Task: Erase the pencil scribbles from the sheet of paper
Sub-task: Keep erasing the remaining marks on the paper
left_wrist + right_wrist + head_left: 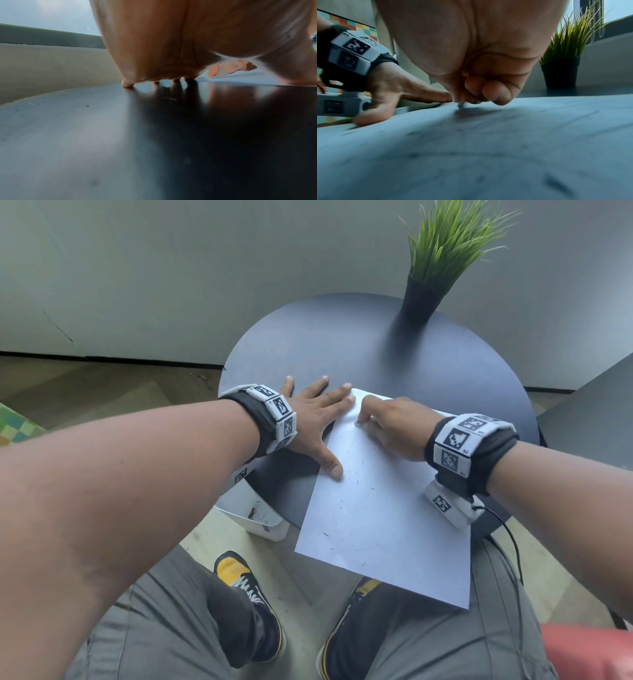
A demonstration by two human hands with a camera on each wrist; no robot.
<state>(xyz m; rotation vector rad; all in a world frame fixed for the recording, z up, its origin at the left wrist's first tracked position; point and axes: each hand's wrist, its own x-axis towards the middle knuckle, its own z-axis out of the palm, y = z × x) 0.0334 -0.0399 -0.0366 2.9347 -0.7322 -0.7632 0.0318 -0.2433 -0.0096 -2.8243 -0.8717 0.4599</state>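
Observation:
A white sheet of paper (380, 508) lies on the round dark table (342, 347), its near corner hanging over the edge. Faint pencil marks and eraser crumbs dot it. My left hand (315, 419) lies flat, fingers spread, with the thumb and two fingertips pressing the sheet's left edge. My right hand (390, 426) is curled and pinches a small pale eraser (358, 424) against the paper near its far left corner. In the right wrist view the eraser (462, 104) tip shows under the curled fingers (496, 93), touching the sheet (488, 148). The left wrist view shows my palm (171, 47) over the tabletop (85, 135).
A black pot of green grass (424, 296) stands at the table's far side, also in the right wrist view (561, 73). A white bin (257, 518) sits on the floor under the table's left edge. My knees and shoes are below the sheet.

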